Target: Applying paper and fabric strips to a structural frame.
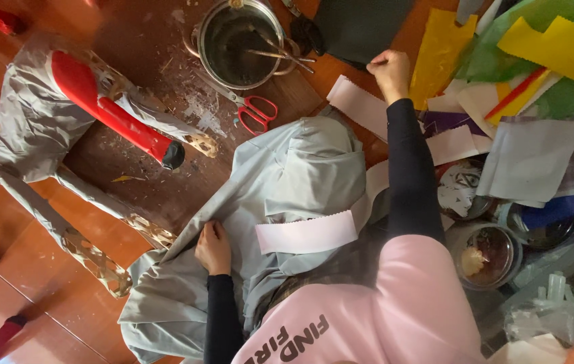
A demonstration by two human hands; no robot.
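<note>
Hands work well apart over a floor crowded with craft scraps. The left hand, on a black-sleeved arm bent close to the body, is closed in a pinch on a fold of the pale grey cloth heaped across the lap and floor. The right hand reaches far forward with the arm straight, fingers curled shut on the edge of a dark grey sheet lying beyond the cloth. A white paper strip with a zigzag edge rests on the cloth between the two arms, and another white strip lies just under the right wrist. Red-handled scissors sit on the wooden floor near a steel pot holding thin sticks. To the left stands a grey-wrapped frame with a red bar. Yellow sheets, green, white and purple papers pile on the right beside a small glass jar.
</note>
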